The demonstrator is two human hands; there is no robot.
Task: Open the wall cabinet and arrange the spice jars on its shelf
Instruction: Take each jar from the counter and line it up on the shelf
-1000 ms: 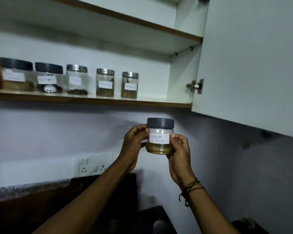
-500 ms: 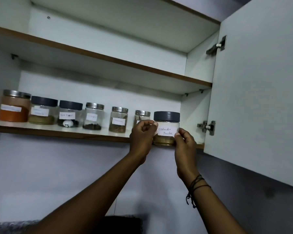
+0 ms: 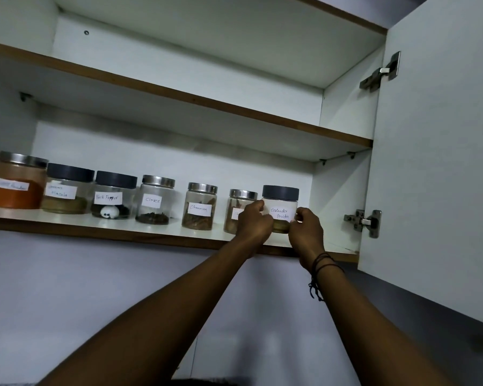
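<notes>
We're at the placing step: left hand (image 3: 253, 221) and right hand (image 3: 304, 232) both grip the coriander jar (image 3: 280, 208) at the right end of the shelf (image 3: 123, 228) (door's open). Next we'd let go, label facing out.

jar labels: Black Pepper (image 3: 108, 197) | Cloves (image 3: 152, 200) | Cinnamon (image 3: 198, 208) | Coriander Powder (image 3: 280, 213)

Both arms reach up. The left hand (image 3: 253, 220) and the right hand (image 3: 306, 232) curl their fingers, close together, gripping one jar (image 3: 280, 208) between them.
</notes>
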